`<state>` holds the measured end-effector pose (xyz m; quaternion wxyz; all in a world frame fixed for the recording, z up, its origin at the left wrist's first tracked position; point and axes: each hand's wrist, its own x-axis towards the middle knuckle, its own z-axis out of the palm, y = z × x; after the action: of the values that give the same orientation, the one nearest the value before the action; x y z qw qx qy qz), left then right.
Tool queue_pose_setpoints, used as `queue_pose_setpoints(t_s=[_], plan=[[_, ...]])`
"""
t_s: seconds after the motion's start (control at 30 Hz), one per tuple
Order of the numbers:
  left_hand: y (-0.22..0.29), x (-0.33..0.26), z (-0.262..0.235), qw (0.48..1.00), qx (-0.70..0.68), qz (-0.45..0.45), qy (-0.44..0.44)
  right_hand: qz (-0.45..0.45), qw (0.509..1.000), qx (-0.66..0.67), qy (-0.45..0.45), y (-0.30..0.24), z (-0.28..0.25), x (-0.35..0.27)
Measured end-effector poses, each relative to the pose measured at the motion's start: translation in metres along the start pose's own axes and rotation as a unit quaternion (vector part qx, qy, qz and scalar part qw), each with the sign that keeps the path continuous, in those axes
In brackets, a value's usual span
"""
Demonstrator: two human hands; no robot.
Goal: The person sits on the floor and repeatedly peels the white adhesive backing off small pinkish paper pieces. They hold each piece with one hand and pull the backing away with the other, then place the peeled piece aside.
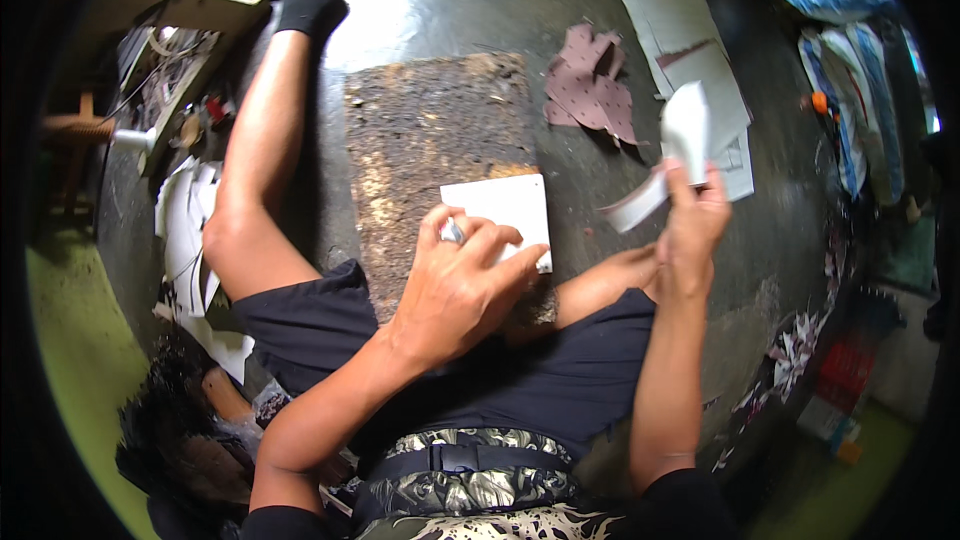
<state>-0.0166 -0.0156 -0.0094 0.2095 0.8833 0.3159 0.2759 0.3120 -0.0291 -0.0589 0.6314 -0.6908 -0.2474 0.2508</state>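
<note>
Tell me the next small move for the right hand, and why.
Probably set the curled white strip aside on the floor: the right hand holds it up, away from the white sheet, which the left hand presses onto the worn board.

This is looking like a small craft workshop run on the floor. A person is sitting on the bare dark concrete, a worn cutting board lying between the legs. Cut white sheets and a maroon offcut are lying at the floor's far edge, more white pieces are piling up at the left, and bags are crowding the right edge.
</note>
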Motion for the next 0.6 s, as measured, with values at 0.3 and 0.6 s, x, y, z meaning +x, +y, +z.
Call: queue_pose_setpoints(t_s=[0.3, 0.6], plan=[[-0.004, -0.113, -0.114, 0.972, -0.083, -0.194, 0.108, -0.518, 0.784, -0.327, 0.105, -0.081, 0.041, 0.133], [-0.146, -0.263, -0.215, 0.837, 0.140, -0.480, 0.220, -0.320, 0.810, -0.441, -0.217, 0.119, 0.044, 0.075]])
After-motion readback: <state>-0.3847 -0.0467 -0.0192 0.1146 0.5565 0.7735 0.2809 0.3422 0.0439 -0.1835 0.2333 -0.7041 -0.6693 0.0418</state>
